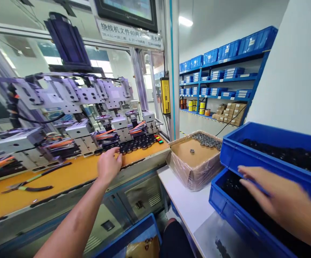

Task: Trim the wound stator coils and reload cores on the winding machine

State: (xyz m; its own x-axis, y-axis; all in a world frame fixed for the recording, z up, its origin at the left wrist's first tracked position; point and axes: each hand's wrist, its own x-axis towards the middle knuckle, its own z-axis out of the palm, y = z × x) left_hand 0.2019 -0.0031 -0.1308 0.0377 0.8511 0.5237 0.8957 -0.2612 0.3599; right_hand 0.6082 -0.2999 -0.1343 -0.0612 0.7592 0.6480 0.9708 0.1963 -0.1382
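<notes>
At the far left, a pair of pliers (38,188) with green-and-black handles lay, its own handles spread, on the orange bench top (72,179). Behind it stood the machine (66,93), its metal blocks lined up along the bench with orange cables running between them. The person's left hand (109,165) came next, at the near end of a cluster of black round parts (138,144) set out along the machine's front. Its thumb and forefinger were bent towards those parts; whether they gripped one could not be told from this angle. Below, near the person's knee, was a blue floor bin (134,229).

Right of the cluster sat red, yellow and green blocks (158,139). A plastic-wrapped cardboard box (187,173) rested on a white table (182,200), with metal rings (206,140) packed into its far corner and a single ring (192,151) apart from them. Behind it rose a blue shelf rack (258,77). Farther right, the upper blue bin (230,154) and lower blue bin (230,211) both contained dark pieces. The right hand (281,197), blurred, was above the lower one, fingers extended and thumb parted from them.
</notes>
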